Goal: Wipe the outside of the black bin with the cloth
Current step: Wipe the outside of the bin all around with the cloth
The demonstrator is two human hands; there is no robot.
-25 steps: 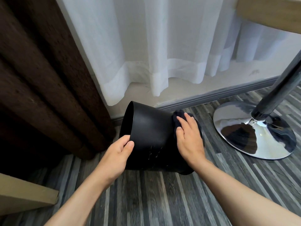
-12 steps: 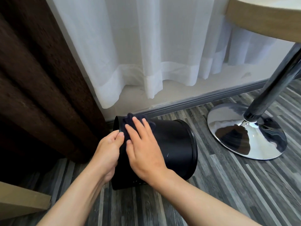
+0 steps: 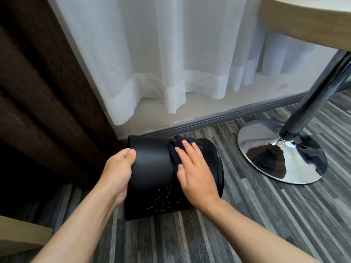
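On the striped floor [image 3: 247, 215], just in front of the skirting board, the black bin [image 3: 152, 173] lies on its side with its open mouth to my left. My left hand [image 3: 118, 171] is closed over the rim, thumb on the outer wall. My right hand [image 3: 195, 173] lies flat and spread, pressing the dark cloth [image 3: 175, 150] onto the wall. The bin seems light, rigid and smooth, so it may roll; the rim is the secure hold.

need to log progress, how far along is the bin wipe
Done: black bin lies tipped on the floor, left hand gripping its open rim. In hand: right hand presses the cloth on the upper wall. Left: underside and base; cleaned share can't be judged.
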